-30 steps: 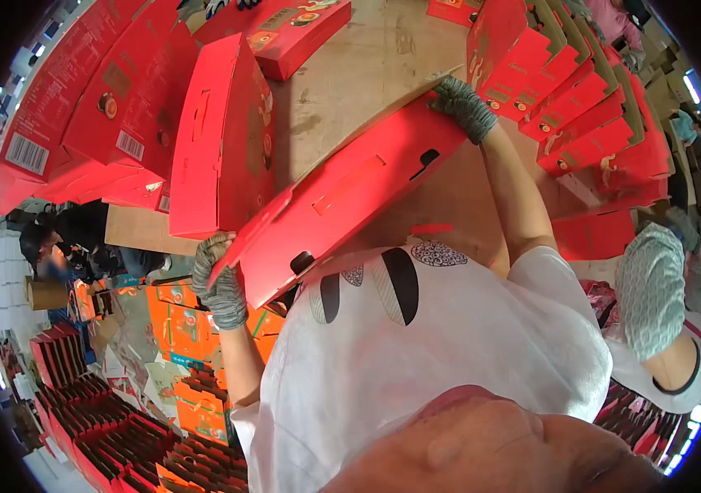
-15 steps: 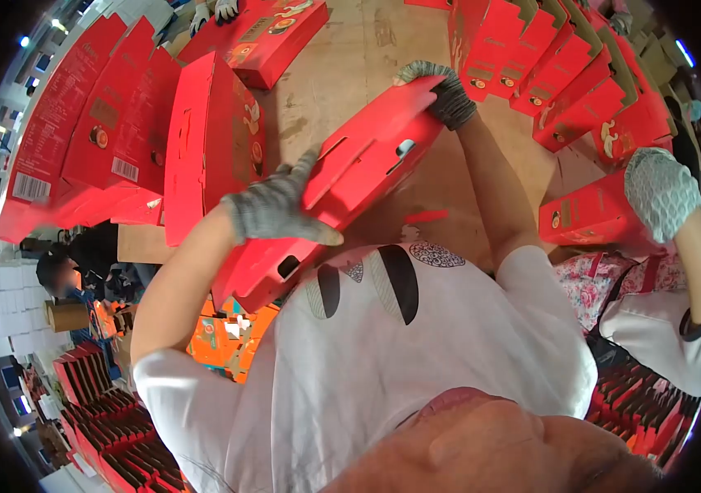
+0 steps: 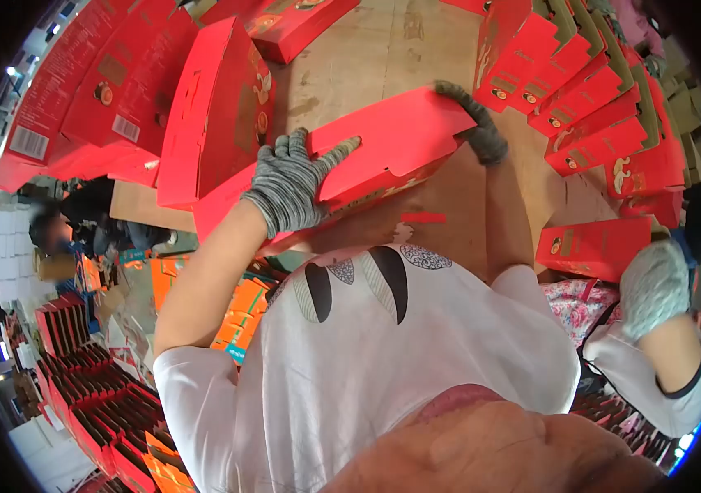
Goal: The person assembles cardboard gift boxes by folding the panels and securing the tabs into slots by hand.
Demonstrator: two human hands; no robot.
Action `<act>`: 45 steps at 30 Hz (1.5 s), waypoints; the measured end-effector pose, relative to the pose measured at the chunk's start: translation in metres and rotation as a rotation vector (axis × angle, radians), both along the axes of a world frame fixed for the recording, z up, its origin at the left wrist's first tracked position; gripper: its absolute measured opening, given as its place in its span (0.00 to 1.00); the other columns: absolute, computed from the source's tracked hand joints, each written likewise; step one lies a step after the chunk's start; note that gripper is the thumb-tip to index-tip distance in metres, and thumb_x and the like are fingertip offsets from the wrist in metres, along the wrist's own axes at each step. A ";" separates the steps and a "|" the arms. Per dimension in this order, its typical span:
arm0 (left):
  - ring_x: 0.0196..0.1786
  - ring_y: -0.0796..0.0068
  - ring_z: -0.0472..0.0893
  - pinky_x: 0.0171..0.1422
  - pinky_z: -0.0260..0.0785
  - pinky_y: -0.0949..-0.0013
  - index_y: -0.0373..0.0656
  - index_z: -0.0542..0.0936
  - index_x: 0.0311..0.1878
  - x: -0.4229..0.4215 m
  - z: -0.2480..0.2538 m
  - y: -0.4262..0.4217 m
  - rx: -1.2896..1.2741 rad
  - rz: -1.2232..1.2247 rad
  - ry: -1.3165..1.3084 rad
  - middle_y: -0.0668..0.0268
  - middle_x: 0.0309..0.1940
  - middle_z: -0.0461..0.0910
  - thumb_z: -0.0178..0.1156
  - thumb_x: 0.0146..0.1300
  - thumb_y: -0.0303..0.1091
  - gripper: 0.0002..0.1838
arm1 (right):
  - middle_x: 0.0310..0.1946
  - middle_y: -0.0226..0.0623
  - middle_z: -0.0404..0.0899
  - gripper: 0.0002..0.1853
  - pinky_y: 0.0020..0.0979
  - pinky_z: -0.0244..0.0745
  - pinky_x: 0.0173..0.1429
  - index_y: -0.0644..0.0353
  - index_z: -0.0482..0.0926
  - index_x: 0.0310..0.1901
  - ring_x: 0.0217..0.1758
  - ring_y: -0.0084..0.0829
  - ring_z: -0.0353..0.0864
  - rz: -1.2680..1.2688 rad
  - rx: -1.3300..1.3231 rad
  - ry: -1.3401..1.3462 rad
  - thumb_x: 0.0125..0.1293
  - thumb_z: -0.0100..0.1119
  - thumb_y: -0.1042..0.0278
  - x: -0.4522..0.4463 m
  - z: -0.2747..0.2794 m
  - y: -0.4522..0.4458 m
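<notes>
A long red cardboard box [image 3: 391, 131] lies slantwise in front of me, its plain red face up and printing along its near side. My left hand [image 3: 289, 185], in a grey striped knit glove, lies on that face near the left end, fingers spread and thumb stretched along it. At the right end, my right hand [image 3: 482, 123], gloved alike, is closed around the box's corner; some of its fingertips are hidden. Just left of this box stands another red box [image 3: 219, 115] with gold printing.
Red boxes [image 3: 104, 90] stand in a row at the left; open-topped red boxes [image 3: 564, 90] line the right. A co-worker's gloved hand [image 3: 654, 287] is beside a red box [image 3: 592, 246] at right. Beneath lies the wooden table [image 3: 367, 57]. Orange packages [image 3: 243, 312] sit below at left.
The box has turned, so its slotted side no longer faces up and a smooth face does. My left hand has moved onto this face; my right hand has shifted down and right around the end.
</notes>
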State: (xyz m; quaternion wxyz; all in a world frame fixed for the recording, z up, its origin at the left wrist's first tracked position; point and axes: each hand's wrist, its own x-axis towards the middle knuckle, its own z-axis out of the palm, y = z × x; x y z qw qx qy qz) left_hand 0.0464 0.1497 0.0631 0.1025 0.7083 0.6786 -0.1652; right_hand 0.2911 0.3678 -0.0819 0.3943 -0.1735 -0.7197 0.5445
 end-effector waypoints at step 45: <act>0.70 0.42 0.51 0.62 0.50 0.34 0.76 0.51 0.70 0.045 -0.026 0.050 0.120 -0.246 0.062 0.40 0.68 0.45 0.46 0.60 0.62 0.34 | 0.60 0.38 0.68 0.29 0.41 0.59 0.68 0.56 0.68 0.60 0.67 0.42 0.62 -0.118 0.962 -0.446 0.57 0.61 0.63 0.007 0.060 -0.060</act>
